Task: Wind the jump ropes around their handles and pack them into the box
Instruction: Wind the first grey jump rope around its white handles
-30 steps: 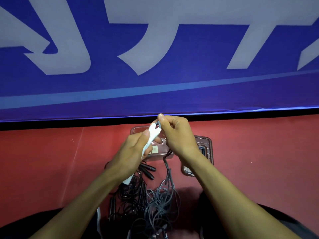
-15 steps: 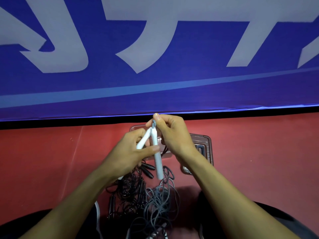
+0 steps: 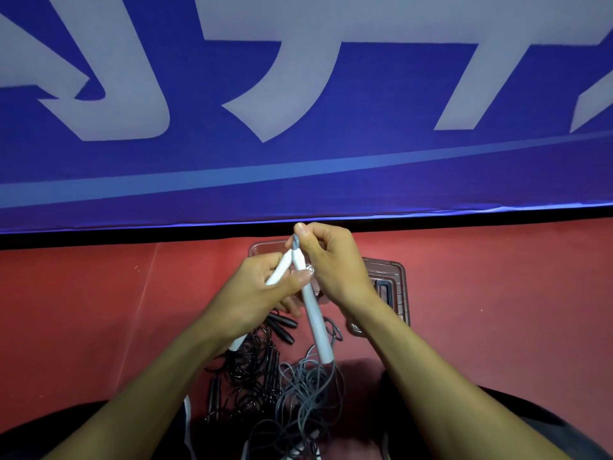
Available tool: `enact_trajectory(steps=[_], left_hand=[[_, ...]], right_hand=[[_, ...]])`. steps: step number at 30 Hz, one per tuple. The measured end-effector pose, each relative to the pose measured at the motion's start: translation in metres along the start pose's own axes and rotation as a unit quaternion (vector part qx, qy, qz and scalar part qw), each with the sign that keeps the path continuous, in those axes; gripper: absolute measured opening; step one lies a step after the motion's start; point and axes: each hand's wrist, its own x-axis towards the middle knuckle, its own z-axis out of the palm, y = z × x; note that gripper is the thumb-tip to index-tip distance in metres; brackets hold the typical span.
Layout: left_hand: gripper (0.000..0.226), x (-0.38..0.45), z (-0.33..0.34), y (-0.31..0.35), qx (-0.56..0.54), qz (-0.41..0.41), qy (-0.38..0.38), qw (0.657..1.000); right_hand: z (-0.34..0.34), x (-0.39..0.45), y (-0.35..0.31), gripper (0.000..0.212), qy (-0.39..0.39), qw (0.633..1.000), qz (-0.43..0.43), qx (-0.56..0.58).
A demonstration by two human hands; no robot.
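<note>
White jump-rope handles [image 3: 313, 313] met at their top ends in the centre of the frame, forming a narrow upside-down V. The left hand [image 3: 255, 293] had its grip closed around one handle; the right hand [image 3: 335, 263] pinched the joined tops. Grey rope [image 3: 308, 393] hung from the longer handle into a loose tangle on the red floor [image 3: 83, 310], beside a black rope [image 3: 245, 370] at lower centre. A clear box [image 3: 394, 287] lay just behind the hands, below a blue banner [image 3: 298, 167].
</note>
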Motion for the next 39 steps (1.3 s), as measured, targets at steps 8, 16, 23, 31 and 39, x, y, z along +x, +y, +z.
enact_trajectory(steps=[8, 16, 23, 31, 39], left_hand=[[0.031, 0.001, -0.004, -0.007, 0.087, 0.015, 0.098, 0.991], [0.027, 0.004, 0.001, -0.008, 0.131, 0.042, 0.144, 0.98], [0.034, 0.009, -0.006, -0.007, 0.13, 0.054, 0.076, 0.987], [0.038, 0.006, -0.021, 0.005, 0.048, 0.053, 0.116, 0.991], [0.016, 0.0, -0.022, 0.015, 0.01, -0.002, -0.023, 1.0]], right_hand=[[0.004, -0.005, -0.009, 0.041, -0.04, 0.999, 0.006, 0.006], [0.003, -0.011, -0.014, 0.027, -0.061, 0.998, 0.003, -0.024], [-0.008, -0.001, -0.009, 0.026, -0.036, 0.999, 0.032, -0.007], [-0.008, 0.0, -0.007, 0.024, -0.054, 0.999, 0.002, 0.003], [-0.009, -0.005, -0.013, 0.019, -0.073, 0.991, 0.017, 0.107]])
